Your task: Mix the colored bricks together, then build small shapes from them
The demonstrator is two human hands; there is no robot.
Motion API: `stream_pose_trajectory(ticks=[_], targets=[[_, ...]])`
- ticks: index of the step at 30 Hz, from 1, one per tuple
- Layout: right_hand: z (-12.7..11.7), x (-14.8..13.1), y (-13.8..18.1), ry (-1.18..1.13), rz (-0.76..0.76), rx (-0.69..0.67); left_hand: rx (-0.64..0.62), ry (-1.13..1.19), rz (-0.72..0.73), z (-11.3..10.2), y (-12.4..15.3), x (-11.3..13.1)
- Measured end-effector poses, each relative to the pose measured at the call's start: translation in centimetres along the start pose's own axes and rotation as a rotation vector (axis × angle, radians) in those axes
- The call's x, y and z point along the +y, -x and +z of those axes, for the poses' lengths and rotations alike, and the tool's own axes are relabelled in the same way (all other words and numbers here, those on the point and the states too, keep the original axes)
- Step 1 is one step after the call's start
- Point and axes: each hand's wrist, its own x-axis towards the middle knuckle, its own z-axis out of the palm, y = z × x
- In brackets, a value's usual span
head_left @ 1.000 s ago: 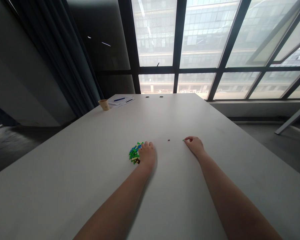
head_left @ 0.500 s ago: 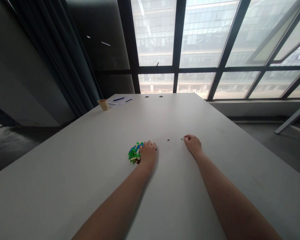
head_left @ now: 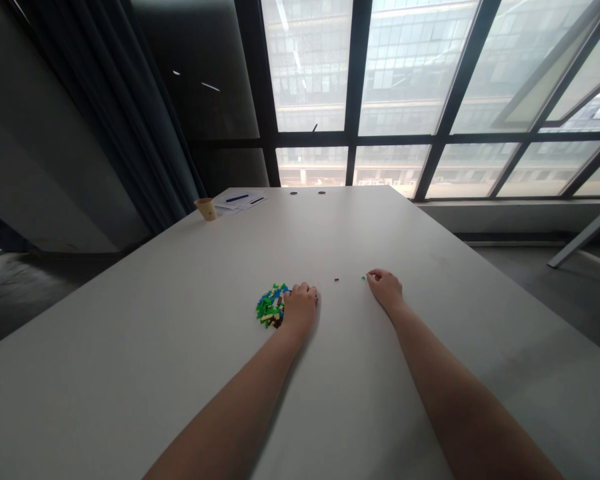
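a white table (head_left: 350,387) bears a colourful pile (head_left: 267,309), loose small pieces (head_left: 337,279), papers (head_left: 229,206) and a cup (head_left: 207,211).

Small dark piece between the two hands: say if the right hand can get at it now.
Probably yes: the small dark piece lies uncovered on the table, and only a tiny green piece sits between it and the right hand, seemingly low enough to pass over.

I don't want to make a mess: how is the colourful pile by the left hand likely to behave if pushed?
The colourful pile would probably spread rather than move as one, since it looks like many small separate pieces. They may slide easily, as the table looks smooth. Rolling seems unlikely: the pieces look blocky, though too small to judge well.
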Motion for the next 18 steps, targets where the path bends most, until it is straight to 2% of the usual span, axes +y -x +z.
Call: stream_pose_trajectory(ticks=[4, 8, 12, 15, 18], targets=[[0.0, 0.1, 0.0, -0.008, -0.016, 0.014, 0.042, 0.078, 0.014, 0.1, -0.3, -0.1], [0.4, -0.4, 0.2, -0.088, -0.109, 0.087, 0.183, 0.393, 0.087, 0.7, -0.5, -0.1], [0.9, -2.3, 1.3, -0.283, -0.36, 0.136, 0.282, 0.759, 0.15, 1.2, -0.6, 0.2], [1.2, -4.3, 2.9, -0.48, -0.561, 0.078, 0.3, 0.906, 0.084, 1.1, -0.5, 0.3], [1.1, -5.8, 4.4, -0.574, -0.693, 0.007, 0.302, 1.0, 0.034, 1.0, -0.6, 0.4]])
